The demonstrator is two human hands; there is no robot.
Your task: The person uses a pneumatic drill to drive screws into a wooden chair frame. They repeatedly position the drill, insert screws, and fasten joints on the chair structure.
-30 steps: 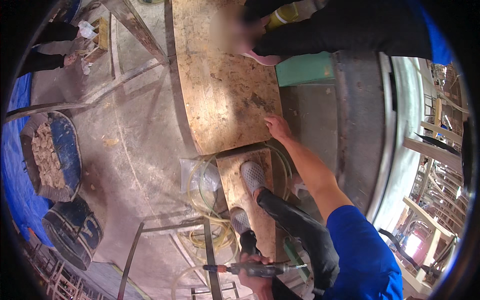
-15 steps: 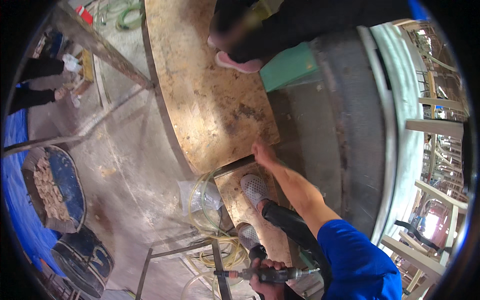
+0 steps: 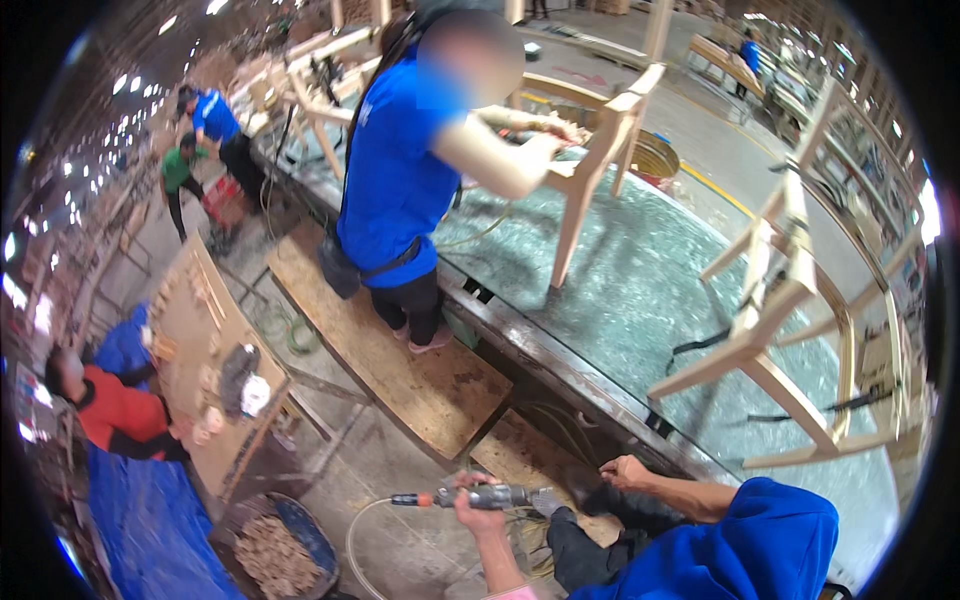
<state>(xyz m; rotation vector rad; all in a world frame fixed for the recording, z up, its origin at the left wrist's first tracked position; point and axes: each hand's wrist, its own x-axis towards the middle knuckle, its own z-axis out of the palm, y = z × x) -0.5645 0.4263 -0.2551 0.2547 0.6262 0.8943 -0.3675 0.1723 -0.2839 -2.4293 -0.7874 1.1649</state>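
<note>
My left hand (image 3: 478,503) is wrapped round an air screwdriver (image 3: 505,496), grey and dark, lying sideways with an orange-and-black fitting and a pale hose at its left end. My right hand (image 3: 625,473) hangs near the bench edge with its fingers curled together; whatever they hold, if anything, is too small to tell. To the right, a wooden chair frame (image 3: 780,300) with black straps rests on the green-topped bench (image 3: 610,310). Ahead, a co-worker in a blue shirt (image 3: 405,170) leans over another wooden chair frame (image 3: 600,160).
A wooden platform (image 3: 400,370) runs alongside the bench, with a lower board (image 3: 530,455) under my feet. At the left, a person in red (image 3: 120,415) sits by a tilted board (image 3: 200,350). A tub of wooden pieces (image 3: 275,555) and a blue tarp (image 3: 140,510) lie nearby.
My view has lifted from the floor to the bench and workshop. My left hand still grips the air screwdriver; my right hand is now drawn in nearer to my body.
</note>
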